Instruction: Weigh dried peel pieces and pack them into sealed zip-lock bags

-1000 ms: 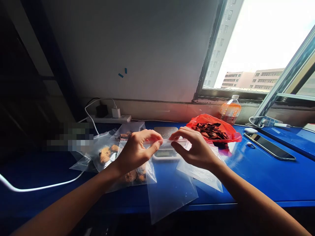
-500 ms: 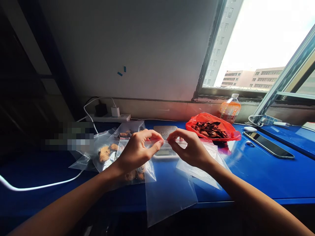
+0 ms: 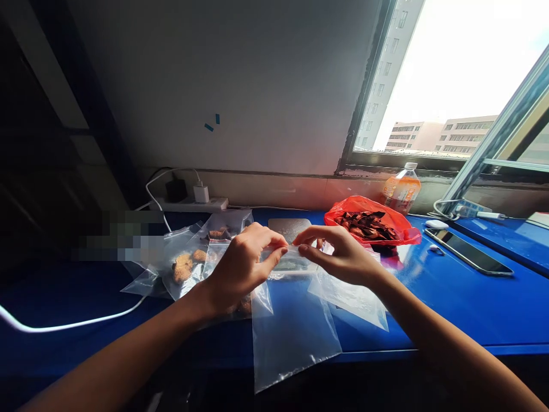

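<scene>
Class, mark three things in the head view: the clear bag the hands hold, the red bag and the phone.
Clear bag (image 3: 294, 329): head view, on the middle of its hanging part.
Red bag (image 3: 406, 230): head view, on the right side of its plastic wall.
Phone (image 3: 469, 252): head view, on its dark screen.

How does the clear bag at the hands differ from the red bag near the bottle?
The clear bag is colourless and see-through; the red bag is brightly coloured.
The clear bag shows nothing inside; the red bag holds dark pieces.
The clear bag hangs from the left hand and right hand; the red bag sits on the blue table.
Both look like thin plastic.
</scene>
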Demonstrator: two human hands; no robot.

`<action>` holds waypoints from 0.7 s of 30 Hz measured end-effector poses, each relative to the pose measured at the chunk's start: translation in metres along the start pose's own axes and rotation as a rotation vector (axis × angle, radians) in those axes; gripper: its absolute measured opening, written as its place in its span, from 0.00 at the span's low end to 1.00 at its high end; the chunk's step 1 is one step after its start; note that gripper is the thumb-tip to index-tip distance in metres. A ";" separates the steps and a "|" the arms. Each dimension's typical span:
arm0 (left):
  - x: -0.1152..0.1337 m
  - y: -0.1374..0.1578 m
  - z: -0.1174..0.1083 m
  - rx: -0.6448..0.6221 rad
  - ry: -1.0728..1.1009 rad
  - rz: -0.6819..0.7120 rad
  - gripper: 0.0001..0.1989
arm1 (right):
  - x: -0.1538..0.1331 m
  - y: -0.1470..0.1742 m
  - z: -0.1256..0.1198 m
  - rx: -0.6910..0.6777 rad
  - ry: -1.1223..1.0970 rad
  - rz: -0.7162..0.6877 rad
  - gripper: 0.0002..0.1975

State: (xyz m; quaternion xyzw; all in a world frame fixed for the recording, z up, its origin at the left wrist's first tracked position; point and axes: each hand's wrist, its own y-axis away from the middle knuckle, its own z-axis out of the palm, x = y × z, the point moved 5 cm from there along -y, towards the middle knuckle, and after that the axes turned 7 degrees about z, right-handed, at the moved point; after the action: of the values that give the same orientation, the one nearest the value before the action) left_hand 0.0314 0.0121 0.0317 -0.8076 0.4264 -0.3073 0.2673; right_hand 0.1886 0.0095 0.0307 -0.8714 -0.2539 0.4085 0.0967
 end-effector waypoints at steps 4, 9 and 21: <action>0.002 0.001 0.002 -0.025 -0.006 0.034 0.05 | 0.004 -0.002 -0.002 -0.072 -0.021 0.057 0.09; 0.003 0.002 0.005 -0.033 0.056 0.050 0.06 | 0.007 -0.002 0.000 -0.221 -0.121 0.033 0.10; 0.013 0.001 0.002 -0.072 0.050 0.175 0.04 | 0.025 -0.003 0.000 -0.376 -0.313 0.184 0.18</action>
State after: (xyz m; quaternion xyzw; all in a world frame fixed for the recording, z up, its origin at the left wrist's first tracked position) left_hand 0.0383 0.0004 0.0330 -0.7686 0.5125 -0.2872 0.2533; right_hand 0.2008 0.0250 0.0157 -0.8197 -0.2569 0.4910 -0.1448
